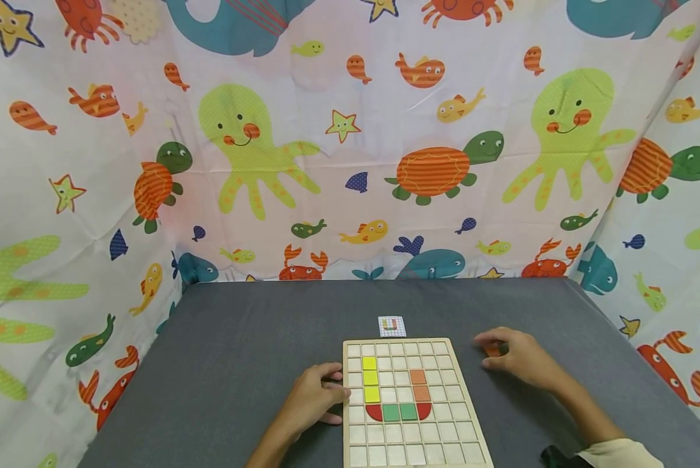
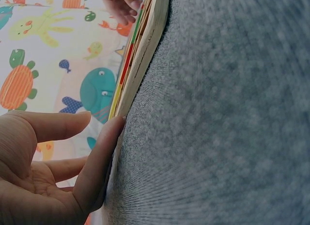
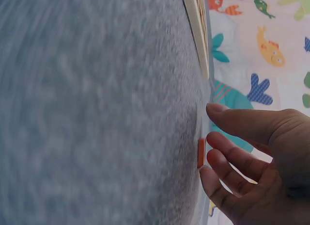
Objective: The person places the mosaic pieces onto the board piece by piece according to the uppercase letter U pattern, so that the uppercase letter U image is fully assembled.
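Note:
A wooden grid board (image 1: 452, 411) lies on the table. It carries a column of yellow squares (image 1: 370, 378), two green squares (image 1: 399, 412) between two red rounded pieces (image 1: 374, 411), and two orange squares (image 1: 420, 385). My left hand (image 1: 314, 396) is at the board's left edge, a finger touching its side in the left wrist view, thumb raised apart. To the right of the board, my right hand (image 1: 522, 356) hovers low over a loose orange tile (image 3: 201, 153). Its fingertips are right at the tile, with the thumb held away from it.
Behind the board's far edge lies a small printed pattern card (image 1: 392, 326). Dark grey cloth (image 1: 256, 338) covers the table. A sea-animal curtain (image 1: 338, 195) encloses the back and both sides.

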Motion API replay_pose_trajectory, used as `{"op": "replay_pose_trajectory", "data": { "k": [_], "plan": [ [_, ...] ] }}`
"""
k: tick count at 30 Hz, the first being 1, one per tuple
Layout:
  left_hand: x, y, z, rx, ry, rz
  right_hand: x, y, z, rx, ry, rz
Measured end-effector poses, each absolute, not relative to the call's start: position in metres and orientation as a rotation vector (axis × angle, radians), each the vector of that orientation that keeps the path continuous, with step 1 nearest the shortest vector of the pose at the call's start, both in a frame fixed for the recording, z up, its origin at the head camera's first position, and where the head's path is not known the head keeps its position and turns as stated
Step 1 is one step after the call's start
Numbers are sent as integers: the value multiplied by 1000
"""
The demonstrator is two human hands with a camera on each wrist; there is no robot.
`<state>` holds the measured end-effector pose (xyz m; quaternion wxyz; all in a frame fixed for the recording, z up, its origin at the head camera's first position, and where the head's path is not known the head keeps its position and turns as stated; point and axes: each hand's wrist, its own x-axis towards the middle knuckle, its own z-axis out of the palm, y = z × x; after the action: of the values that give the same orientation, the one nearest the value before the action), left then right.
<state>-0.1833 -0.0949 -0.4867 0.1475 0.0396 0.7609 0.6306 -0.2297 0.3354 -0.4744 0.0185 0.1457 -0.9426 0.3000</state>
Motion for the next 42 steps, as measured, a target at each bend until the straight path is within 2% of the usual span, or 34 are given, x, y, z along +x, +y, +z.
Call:
{"op": "replay_pose_trajectory", "data": {
  "k": [20,42],
  "plan": [
    [-184,-94,-488,95,2202,1800,-235,358,-475,428,-2958,779],
    [-184,-94,-489,96,2204,1803,-234,352,-474,429,-2996,810]
  ]
}}
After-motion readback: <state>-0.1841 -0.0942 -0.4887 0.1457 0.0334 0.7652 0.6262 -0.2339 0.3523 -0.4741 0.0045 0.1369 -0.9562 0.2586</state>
